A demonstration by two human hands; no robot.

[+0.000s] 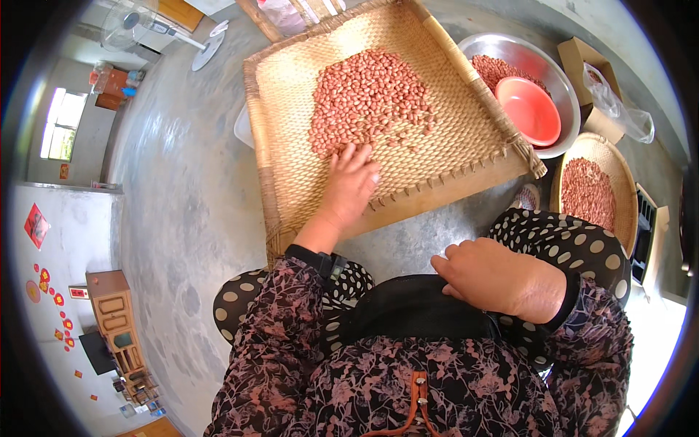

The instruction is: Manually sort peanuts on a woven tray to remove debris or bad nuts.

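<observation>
A square woven tray (291,95) with a raised rim stands in front of me, bearing a loose layer of reddish shelled peanuts (371,91). My left hand (351,182) reaches over the tray's near side. Its fingers are apart and their tips touch the near edge of the peanuts; I see nothing gripped in them. Above my lap, off the tray, my right hand (502,277) is curled closed with its back toward me. Whatever its fingers may hold is hidden.
Right of the tray, a steel basin (571,91) holds peanuts and a red plastic bowl (528,111). Nearer stands a round woven basket (619,171) of peanuts. A cardboard box (579,54) and plastic bag (619,109) lie beyond. A standing fan (210,51) is far left.
</observation>
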